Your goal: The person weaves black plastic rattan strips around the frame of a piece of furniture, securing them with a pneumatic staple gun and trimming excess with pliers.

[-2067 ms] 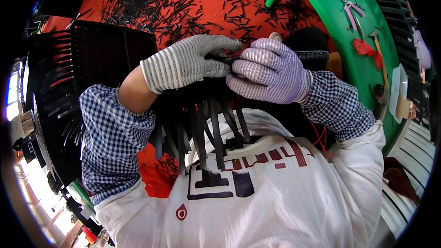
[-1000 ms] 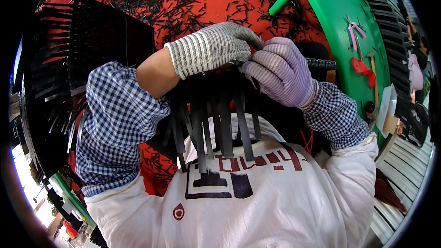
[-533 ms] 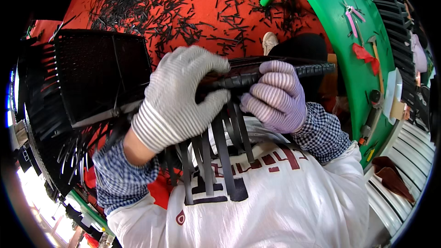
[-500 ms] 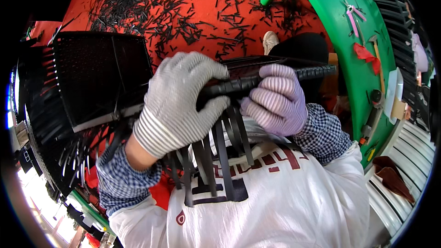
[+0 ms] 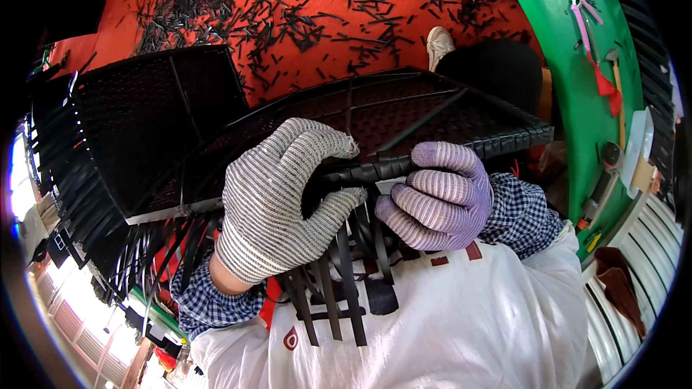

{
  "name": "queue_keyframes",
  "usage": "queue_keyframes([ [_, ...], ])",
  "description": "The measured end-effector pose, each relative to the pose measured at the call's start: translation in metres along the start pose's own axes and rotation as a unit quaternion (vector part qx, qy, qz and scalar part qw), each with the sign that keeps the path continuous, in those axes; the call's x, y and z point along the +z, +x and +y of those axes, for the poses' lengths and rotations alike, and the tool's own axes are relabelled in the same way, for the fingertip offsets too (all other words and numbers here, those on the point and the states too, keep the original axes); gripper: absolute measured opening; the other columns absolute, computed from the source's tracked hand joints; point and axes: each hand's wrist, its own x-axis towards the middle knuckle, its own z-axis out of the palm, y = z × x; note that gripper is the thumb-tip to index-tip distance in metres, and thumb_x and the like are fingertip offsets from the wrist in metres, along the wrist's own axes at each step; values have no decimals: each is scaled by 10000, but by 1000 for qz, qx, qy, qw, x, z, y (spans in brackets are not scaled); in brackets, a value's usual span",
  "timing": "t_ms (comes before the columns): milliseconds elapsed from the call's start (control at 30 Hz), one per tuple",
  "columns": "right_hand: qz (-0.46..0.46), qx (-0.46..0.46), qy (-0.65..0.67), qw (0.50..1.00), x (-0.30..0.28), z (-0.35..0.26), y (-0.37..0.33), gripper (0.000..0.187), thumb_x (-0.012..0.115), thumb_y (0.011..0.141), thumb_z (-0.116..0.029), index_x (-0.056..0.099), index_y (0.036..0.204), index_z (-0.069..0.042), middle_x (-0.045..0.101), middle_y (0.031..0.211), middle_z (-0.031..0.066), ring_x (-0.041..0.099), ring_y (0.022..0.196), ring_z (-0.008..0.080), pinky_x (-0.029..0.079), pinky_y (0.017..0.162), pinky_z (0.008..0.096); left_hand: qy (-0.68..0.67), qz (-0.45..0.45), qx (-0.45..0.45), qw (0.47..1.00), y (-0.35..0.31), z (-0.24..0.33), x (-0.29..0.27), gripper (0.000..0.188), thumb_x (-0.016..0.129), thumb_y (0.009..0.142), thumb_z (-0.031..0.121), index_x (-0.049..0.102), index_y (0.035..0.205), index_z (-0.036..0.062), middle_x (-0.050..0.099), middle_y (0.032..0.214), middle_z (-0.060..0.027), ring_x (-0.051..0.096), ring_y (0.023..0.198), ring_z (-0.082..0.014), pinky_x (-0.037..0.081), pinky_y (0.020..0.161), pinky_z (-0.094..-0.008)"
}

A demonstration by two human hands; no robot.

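Observation:
A black woven panel [image 5: 422, 104] with a rim [image 5: 371, 170] wrapped in black flat strips lies across my lap. My left hand [image 5: 277, 205], in a grey-and-white striped glove, is closed round the rim, fingers above and thumb below. Just right of it, my right hand [image 5: 443, 198], in a purple-and-white striped glove, curls closed against the rim. What its fingertips pinch is hidden. Between the hands a short pale piece of the frame [image 5: 389, 186] shows under the wrapping. Several loose black strips [image 5: 348, 284] hang from the rim in front of my white shirt.
Another black woven section [image 5: 144, 108] stands at the left, strips hanging from its edge. Cut strip scraps [image 5: 288, 14] litter the red floor. On the green table [image 5: 533, 0] at the right lie pink-handled pliers [image 5: 582, 18], a red cloth [image 5: 608, 90] and a hammer-like tool [image 5: 618, 94].
The panel has tilted, so more of its woven face shows beyond the rim. Both hands sit lower in the view, still at the rim. The whole view has shifted slightly.

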Motion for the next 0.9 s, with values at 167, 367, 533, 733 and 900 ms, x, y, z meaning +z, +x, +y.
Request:
queue_keyframes([
  [167, -20, 23, -22, 999, 0, -5, 6, 288, 677, 725, -199, 726, 1004, -147, 612, 1035, -7, 559, 954, 180, 566, 884, 412, 30, 6, 16, 999, 1, -3, -3, 486, 847, 634, 82, 650, 1072, 5, 658, 1032, -148, 667, 943, -307, 555, 826, -382],
  [367, -37, 121, 57, 990, -38, 15, 43, 333, 759, 717, -164, 742, 1046, -113, 646, 1024, 68, 591, 847, 227, 511, 741, 370, 40, 105, 42, 993, -7, -7, -8, 506, 737, 631, -43, 627, 1123, 0, 639, 1092, -166, 620, 1035, -326, 515, 926, -415],
  [533, -201, 152, 106, 962, -42, 42, 70, 322, 662, 780, -16, 722, 1092, -77, 626, 993, 93, 609, 846, 284, 497, 756, 389, -18, 97, 58, 993, -9, -12, -2, 311, 708, 678, -51, 665, 983, -4, 673, 983, -145, 651, 905, -284, 537, 819, -374],
  [733, -364, 78, 227, 900, -10, 73, 94, 205, 677, 876, -119, 721, 1076, -115, 649, 977, 76, 646, 957, 295, 536, 843, 413, -11, 157, 46, 987, -17, -12, 2, 141, 714, 743, -44, 692, 872, 10, 683, 822, -107, 672, 745, -260, 540, 698, -355],
  [900, -363, 150, 417, 820, 5, 82, 96, 188, 674, 887, -105, 705, 1067, -60, 672, 1006, 95, 660, 973, 316, 535, 881, 415, -15, 181, 62, 981, -19, -14, 1, 142, 735, 747, 2, 701, 880, 37, 694, 817, -106, 676, 731, -276, 544, 681, -368],
])
